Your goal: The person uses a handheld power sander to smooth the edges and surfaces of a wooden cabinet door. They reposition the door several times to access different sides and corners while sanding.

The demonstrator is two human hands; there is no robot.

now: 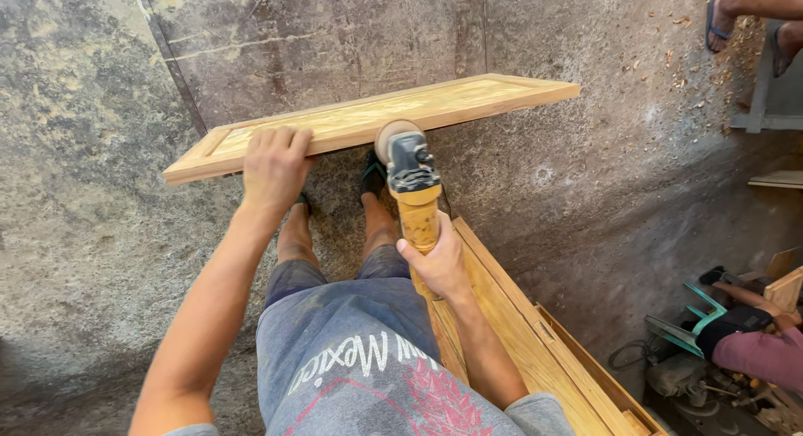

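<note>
A long wooden panel door (468,97) with a raised frame lies flat, seen from above, running from left to upper right. My left hand (274,164) presses down on its near edge toward the left end. My right hand (437,262) grips the yellow handle of an angle grinder (410,177). The grinder's round sanding disc (393,133) touches the panel's near edge, right of my left hand. My legs and feet stand on the floor below the panel.
A stack of wooden frames (535,336) lies at my right side. Concrete floor (100,235) spreads all around, with wood shavings (677,68) at upper right. Another person's sandalled feet (719,22) stand at top right. A second person's arm (753,352) and power tools sit at lower right.
</note>
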